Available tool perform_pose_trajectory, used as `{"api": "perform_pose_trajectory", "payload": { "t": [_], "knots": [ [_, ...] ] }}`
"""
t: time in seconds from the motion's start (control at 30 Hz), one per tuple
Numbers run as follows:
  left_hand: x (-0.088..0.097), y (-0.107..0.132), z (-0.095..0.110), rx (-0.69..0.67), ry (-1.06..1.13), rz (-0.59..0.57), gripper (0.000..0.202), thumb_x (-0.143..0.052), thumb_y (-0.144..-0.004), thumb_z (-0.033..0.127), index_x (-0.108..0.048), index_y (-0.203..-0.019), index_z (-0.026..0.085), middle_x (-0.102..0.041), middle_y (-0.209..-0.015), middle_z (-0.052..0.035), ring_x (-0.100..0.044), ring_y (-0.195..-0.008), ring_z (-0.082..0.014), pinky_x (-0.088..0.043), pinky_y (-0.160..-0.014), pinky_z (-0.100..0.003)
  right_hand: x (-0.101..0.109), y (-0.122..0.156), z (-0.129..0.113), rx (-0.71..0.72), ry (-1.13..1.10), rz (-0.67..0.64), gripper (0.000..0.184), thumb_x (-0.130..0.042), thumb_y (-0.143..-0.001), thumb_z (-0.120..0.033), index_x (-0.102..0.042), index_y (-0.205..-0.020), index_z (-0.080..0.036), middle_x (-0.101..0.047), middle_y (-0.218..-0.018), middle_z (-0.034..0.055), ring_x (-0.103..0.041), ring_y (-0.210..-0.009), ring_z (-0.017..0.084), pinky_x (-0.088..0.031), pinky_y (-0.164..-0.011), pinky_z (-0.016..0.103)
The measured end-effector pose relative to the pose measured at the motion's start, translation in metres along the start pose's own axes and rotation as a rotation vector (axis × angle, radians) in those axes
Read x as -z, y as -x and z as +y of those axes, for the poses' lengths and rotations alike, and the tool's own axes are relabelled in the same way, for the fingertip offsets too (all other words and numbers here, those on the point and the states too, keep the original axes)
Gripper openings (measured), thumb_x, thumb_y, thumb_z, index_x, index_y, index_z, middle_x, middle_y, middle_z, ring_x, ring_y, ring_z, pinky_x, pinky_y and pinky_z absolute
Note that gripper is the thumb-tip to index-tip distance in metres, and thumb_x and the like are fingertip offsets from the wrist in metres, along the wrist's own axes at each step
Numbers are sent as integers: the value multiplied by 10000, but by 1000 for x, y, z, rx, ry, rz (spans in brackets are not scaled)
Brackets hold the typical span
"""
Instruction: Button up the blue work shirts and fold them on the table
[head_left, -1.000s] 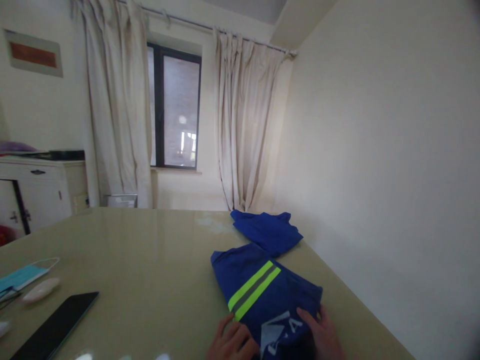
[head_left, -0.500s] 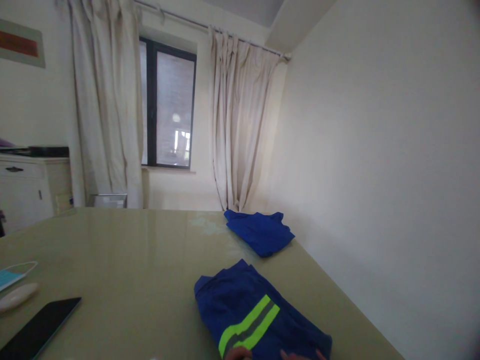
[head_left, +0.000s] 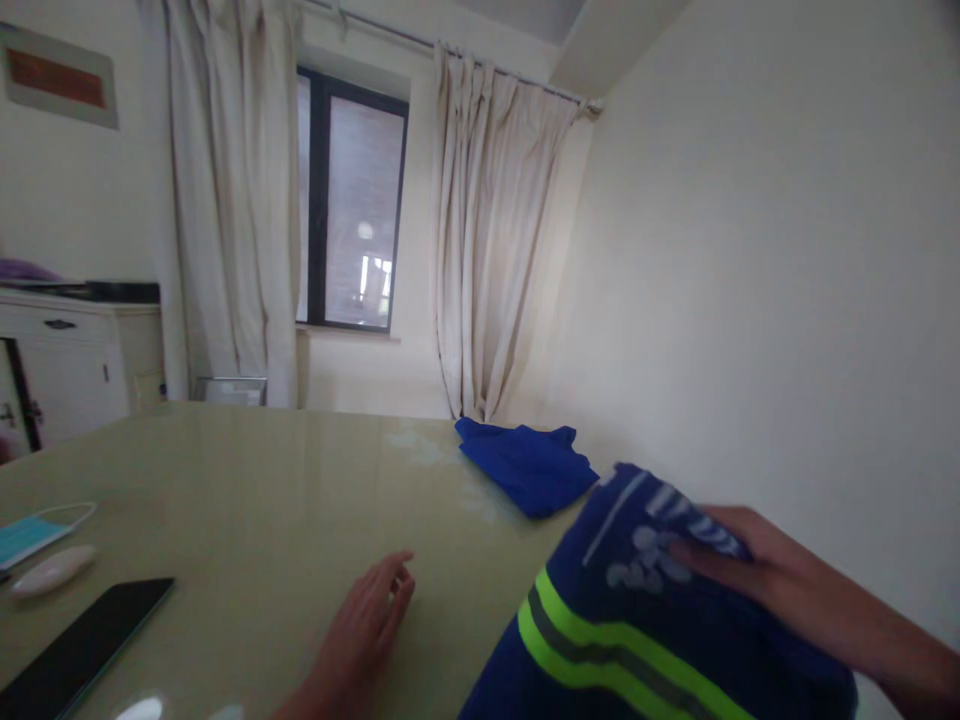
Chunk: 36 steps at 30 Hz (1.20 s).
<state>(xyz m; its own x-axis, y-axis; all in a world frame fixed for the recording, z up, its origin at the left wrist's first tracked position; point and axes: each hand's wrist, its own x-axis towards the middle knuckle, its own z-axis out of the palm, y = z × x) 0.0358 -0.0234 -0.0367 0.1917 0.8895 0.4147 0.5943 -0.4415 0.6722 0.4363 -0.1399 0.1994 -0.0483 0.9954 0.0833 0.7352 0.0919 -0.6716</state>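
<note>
My right hand [head_left: 739, 560] grips a folded navy work garment [head_left: 600, 600] by its upper right edge, thumb in front, and holds it tilted up. Fluorescent yellow-green bands with a grey strip between them cross the cloth, and blurred white lettering shows near the thumb. The garment's lower part runs out of the frame. To the left, my left hand [head_left: 375, 610] is low over the table with its fingers loosely stretched and nothing in them. Farther back, a second folded blue cloth [head_left: 525, 468] lies near the table's right edge.
On the left of the glossy greenish table [head_left: 247, 500] lie a black phone-like slab [head_left: 94, 640], a pale oval object [head_left: 54, 572] and a blue face mask [head_left: 34, 540]. A wall [head_left: 787, 300] borders the right side. Curtains and a white cabinet [head_left: 67, 370] stand behind.
The striped garment has been lifted from the table and moved right in my right hand, now showing its lettering. My left hand is away from it, to the left. The view has shifted slightly.
</note>
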Motion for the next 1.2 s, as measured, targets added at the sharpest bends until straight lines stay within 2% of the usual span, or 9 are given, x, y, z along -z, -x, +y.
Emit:
{"api": "perform_pose_trajectory", "payload": {
  "t": [0.07,0.17,0.33,0.43,0.57,0.73,0.93,1.03,1.2],
  "knots": [
    [-6,-1,-15,86,26,-56,484,-336,-998,501,-564,-1307,207,-732,-1082,-93,-687,-1056,-234,-535,-993,-423,22,-47,-30,32,-24,-133,518,-653,-824,-650,-781,-1069,-211,-790,-1000,80,-737,-941,315,-591,-874,400],
    [-11,0,-23,143,49,-101,505,-335,-984,517,-560,-1311,204,-719,-1141,-106,-665,-1107,-237,-502,-1031,-419,45,-117,-46,109,221,-122,535,-623,-850,-652,-777,-1033,-174,-790,-972,71,-727,-901,283,-563,-840,355],
    [-7,-3,-17,189,63,-119,458,-314,-1005,479,-564,-1283,214,-719,-1148,-95,-659,-1113,-218,-489,-1025,-385,66,-202,-43,245,873,389,384,-462,-1025,-366,-700,-1117,-79,-740,-1074,166,-662,-1010,267,-422,-891,397],
    [-5,-4,-14,205,56,-117,449,-307,-1011,456,-558,-1283,203,-723,-1128,-100,-665,-1092,-219,-493,-1010,-387,54,-223,-41,313,1059,505,277,-488,-996,-204,-664,-1188,-110,-725,-1109,163,-619,-1073,284,-344,-935,437],
    [-4,-3,-12,177,36,-120,418,-318,-1010,431,-596,-1219,201,-702,-1194,-111,-640,-1145,-220,-465,-1050,-390,-7,-225,-12,311,1014,451,414,-355,-983,-107,-645,-1277,-91,-685,-1217,167,-572,-1183,280,-289,-974,422],
    [-8,-4,-10,98,-66,-123,344,-321,-1013,364,-628,-1068,219,-708,-1089,-87,-649,-1051,-206,-484,-974,-354,-151,-195,42,244,696,144,535,-583,-872,-145,-559,-1404,-192,-640,-1361,135,-580,-1229,290,-371,-1021,441],
    [-18,-29,-7,118,-407,-208,255,-403,-969,287,-634,-899,203,-719,-930,-67,-662,-888,-214,-460,-787,-318,-315,-145,17,273,136,37,444,-528,-963,-292,-560,-1402,-242,-611,-1419,87,-534,-1316,245,-352,-1125,394],
    [-18,-44,-6,204,-452,-273,238,-442,-934,246,-675,-978,224,-757,-984,-61,-692,-924,-222,-438,-755,-306,-343,-134,-4,292,69,28,397,-452,-988,-241,-590,-1359,-222,-654,-1347,89,-572,-1246,246,-371,-1108,391],
    [-13,-49,-8,196,-431,-281,216,-445,-936,265,-646,-1002,219,-753,-964,-57,-693,-910,-218,-419,-741,-299,-328,-128,-4,383,-4,-61,400,-451,-966,-190,-588,-1340,-212,-666,-1294,82,-574,-1190,223,-379,-1085,340]
  ]
}}
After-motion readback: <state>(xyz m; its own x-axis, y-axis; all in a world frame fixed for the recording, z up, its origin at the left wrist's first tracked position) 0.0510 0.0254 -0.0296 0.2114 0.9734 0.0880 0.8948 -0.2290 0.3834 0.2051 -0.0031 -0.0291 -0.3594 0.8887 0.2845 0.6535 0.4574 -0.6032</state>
